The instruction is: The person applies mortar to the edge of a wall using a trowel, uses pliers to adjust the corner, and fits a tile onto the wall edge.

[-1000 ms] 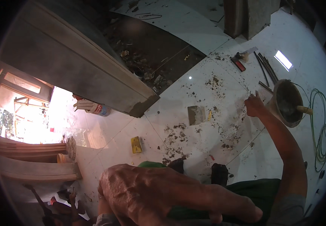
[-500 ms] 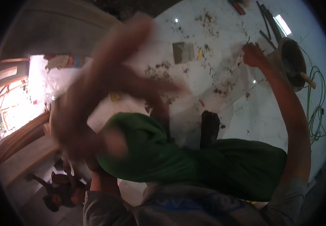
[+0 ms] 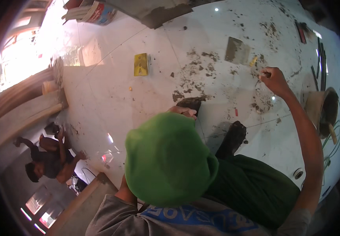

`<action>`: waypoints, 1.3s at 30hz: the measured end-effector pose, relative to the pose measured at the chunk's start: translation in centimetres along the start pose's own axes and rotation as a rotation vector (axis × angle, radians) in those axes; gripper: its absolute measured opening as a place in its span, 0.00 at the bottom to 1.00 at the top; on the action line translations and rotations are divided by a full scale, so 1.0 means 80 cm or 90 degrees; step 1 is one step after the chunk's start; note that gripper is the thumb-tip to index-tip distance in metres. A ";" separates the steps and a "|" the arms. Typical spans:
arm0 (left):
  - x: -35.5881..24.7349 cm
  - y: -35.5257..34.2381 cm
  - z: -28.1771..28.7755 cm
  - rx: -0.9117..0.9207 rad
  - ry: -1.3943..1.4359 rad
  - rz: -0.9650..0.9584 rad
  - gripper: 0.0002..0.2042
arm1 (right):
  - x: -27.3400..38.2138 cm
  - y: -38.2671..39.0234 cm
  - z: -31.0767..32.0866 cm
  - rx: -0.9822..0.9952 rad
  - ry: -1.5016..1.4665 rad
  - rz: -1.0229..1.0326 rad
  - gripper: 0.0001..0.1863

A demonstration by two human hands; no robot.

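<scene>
My right hand [image 3: 271,79] reaches far out on a straight arm to the white tiled floor [image 3: 111,98]. Its fingers are closed on a small thin pale thing whose tip touches the mortar-spattered tile. My left hand [image 3: 183,112] shows only as a few fingers above a green cap [image 3: 166,157], right beside a dark lump of mortar [image 3: 189,103]. What it holds is hidden. The cap and a dark green garment [image 3: 256,185] fill the lower middle.
A yellow block [image 3: 141,64] and a grey square float [image 3: 237,50] lie on the tiles. A mortar bucket [image 3: 322,112] with a stick and a green hose [image 3: 335,137] stand at right. Another person [image 3: 48,157] is lower left, by wooden boards [image 3: 24,106].
A large hand that filled the foreground swept across in a blur and has left it. The view has swung, so the green cap now fills the middle. My right hand stays on the tile.
</scene>
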State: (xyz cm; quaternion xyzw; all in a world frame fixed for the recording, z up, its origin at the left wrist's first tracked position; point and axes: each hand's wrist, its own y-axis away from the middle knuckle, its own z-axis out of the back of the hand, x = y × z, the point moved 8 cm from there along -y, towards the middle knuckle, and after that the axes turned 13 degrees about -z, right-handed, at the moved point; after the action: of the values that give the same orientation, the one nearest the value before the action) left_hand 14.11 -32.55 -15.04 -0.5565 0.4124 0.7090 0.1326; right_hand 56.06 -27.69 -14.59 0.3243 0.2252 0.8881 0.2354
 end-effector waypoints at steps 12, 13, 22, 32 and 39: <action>-0.033 -0.113 0.080 -0.074 -0.156 -0.116 0.23 | 0.075 -0.085 -0.039 -0.065 -0.059 -0.146 0.15; -0.036 -0.137 0.070 -0.067 -0.150 -0.121 0.23 | 0.076 -0.082 -0.039 -0.071 -0.054 -0.153 0.15; -0.081 -0.236 0.034 -0.081 -0.192 -0.189 0.28 | 0.100 -0.078 -0.044 -0.151 0.035 -0.295 0.32; -0.038 -0.209 0.017 -0.101 -0.094 -0.157 0.26 | 0.071 -0.087 -0.062 -0.226 -0.124 -0.321 0.26; -0.069 -0.220 0.088 -0.361 -0.388 -0.342 0.19 | 0.040 -0.111 -0.085 0.013 -0.556 -0.143 0.08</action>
State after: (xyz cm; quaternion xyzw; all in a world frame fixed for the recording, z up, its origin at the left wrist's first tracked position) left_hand 22.59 -14.90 -17.44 -0.4248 -0.0122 0.8646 0.2681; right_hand 51.63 -20.57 -22.69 0.6447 0.1474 0.6346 0.3999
